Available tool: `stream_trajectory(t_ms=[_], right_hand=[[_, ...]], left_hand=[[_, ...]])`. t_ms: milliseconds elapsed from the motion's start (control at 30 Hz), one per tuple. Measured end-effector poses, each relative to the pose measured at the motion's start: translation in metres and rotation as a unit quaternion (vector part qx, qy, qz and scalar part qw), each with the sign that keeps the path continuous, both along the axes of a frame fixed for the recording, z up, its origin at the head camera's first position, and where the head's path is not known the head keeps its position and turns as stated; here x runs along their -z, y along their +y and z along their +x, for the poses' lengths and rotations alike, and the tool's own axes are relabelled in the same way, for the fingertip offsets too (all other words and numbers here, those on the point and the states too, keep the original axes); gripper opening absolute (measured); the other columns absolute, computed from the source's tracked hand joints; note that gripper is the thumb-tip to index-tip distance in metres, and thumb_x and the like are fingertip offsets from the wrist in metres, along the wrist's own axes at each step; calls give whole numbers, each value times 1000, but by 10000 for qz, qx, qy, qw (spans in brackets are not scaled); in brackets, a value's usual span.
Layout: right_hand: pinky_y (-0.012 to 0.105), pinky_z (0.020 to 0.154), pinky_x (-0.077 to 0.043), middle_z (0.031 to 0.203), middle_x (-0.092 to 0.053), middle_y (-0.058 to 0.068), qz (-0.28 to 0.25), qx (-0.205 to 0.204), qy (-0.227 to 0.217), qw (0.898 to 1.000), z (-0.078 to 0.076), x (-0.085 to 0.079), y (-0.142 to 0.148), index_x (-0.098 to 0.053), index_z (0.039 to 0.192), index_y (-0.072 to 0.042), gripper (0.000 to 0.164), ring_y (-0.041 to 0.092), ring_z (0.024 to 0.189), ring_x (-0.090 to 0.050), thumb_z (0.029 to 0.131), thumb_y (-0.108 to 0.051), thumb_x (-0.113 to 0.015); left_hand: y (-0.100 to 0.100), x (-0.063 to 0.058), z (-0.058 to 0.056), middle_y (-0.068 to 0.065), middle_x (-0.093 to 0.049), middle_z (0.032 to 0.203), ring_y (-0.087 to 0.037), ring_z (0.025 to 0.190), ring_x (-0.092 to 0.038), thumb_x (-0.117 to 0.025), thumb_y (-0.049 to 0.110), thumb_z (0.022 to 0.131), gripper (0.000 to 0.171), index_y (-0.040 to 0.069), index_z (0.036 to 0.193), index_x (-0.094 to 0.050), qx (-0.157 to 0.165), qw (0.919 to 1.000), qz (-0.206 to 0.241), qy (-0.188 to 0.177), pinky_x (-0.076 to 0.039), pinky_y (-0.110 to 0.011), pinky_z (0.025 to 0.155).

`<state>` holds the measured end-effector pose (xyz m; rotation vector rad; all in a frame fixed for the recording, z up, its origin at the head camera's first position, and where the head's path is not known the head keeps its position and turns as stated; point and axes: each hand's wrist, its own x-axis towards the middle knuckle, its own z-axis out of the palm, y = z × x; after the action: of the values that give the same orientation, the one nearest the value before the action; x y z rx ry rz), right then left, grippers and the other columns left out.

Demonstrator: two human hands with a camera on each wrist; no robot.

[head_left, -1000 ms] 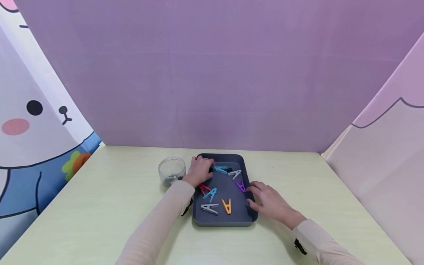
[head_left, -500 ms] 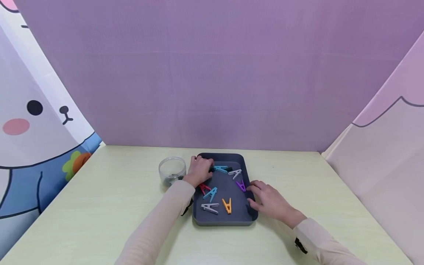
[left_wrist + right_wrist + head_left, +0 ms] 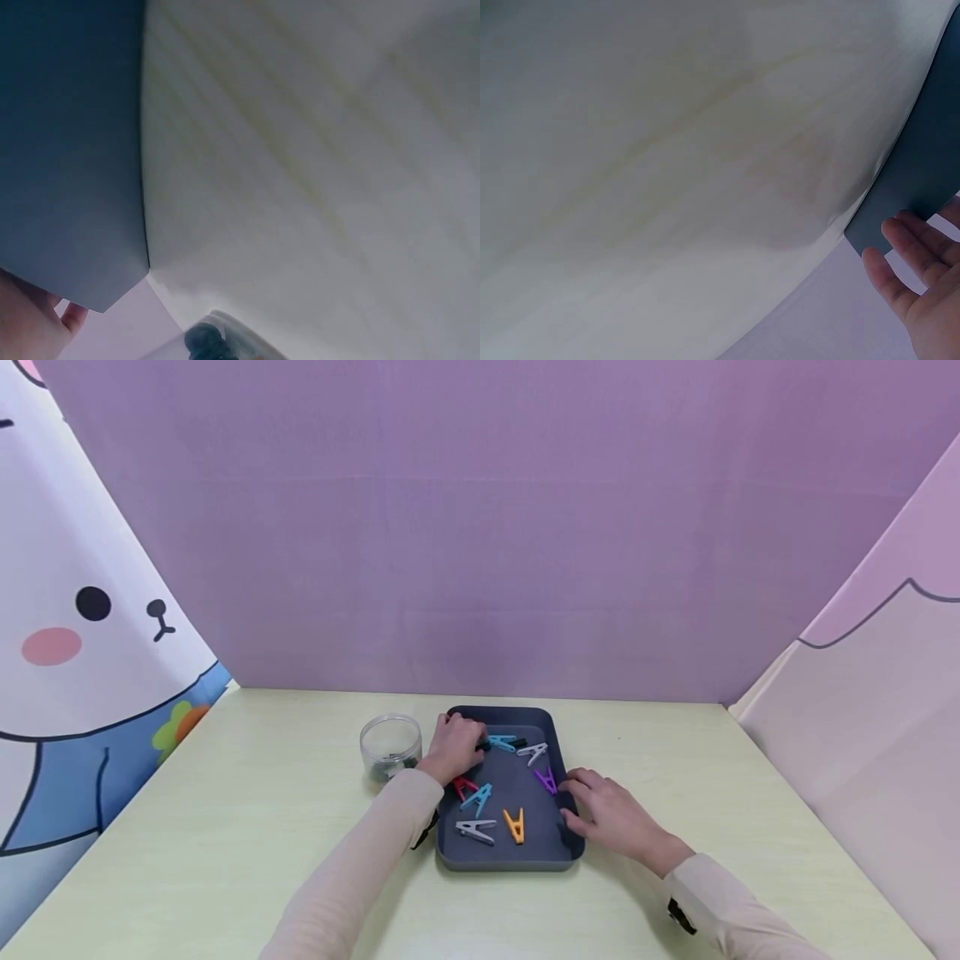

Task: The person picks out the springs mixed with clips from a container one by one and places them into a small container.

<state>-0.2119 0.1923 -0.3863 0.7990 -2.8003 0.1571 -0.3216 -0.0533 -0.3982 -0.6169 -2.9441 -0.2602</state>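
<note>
A dark grey tray (image 3: 504, 865) on the table holds several spring clips. My left hand (image 3: 455, 745) lies over the tray's far left rim, its thumb near a partly covered black clip. In the left wrist view, that hand (image 3: 28, 326) shows at the tray's corner, mostly cut off. My right hand (image 3: 611, 814) touches the right rim beside a purple clip (image 3: 546, 780). A yellow clip (image 3: 514, 826), a grey clip (image 3: 476, 832), two blue clips, including the nearer blue clip (image 3: 477, 799), a red clip (image 3: 463, 787) and a white clip (image 3: 533, 752) lie apart or overlapping.
A round clear jar (image 3: 391, 747) with dark contents stands left of the tray, close to my left forearm. The pale table (image 3: 247, 827) ends at a purple cloth backdrop (image 3: 480, 543), with printed cloth at both sides.
Both hands stay almost where they were, and the clips lie unchanged in the tray. Only the printed cloth at the left has shifted a little to the right.
</note>
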Motion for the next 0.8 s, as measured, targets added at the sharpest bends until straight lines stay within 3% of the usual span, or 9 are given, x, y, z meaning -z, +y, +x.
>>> stream_trajectory(t_ms=[300, 633, 800], right_hand=[[37, 82, -49, 110, -57, 6, -9, -9, 17, 10000, -1, 1, 0, -63, 107, -9, 35, 19, 95, -58, 81, -32, -64], [38, 84, -49, 112, -58, 7, -30, 45, -65, 10000, -2, 1, -1, -63, 107, -9, 35, 20, 97, -58, 81, -33, -64], [38, 84, -49, 112, -58, 7, -42, 36, -77, 10000, -2, 1, 0, -63, 107, -9, 35, 20, 97, -58, 81, -33, -64]], left_hand=[[0, -4, 0, 3, -65, 98, -20, 94, -53, -67, 26, 81, 19, 21, 99, -67, 202, 9992, 279, 219, -38, -42, 87], [0, -24, 8, 1, -66, 97, -22, 95, -54, -67, 22, 80, 18, 19, 98, -67, 468, 9960, 627, 429, -40, -42, 88], [-1, -34, 13, 1, -66, 96, -21, 91, -53, -68, 21, 79, 19, 17, 98, -68, 593, 9940, 740, 537, -41, -40, 82]])
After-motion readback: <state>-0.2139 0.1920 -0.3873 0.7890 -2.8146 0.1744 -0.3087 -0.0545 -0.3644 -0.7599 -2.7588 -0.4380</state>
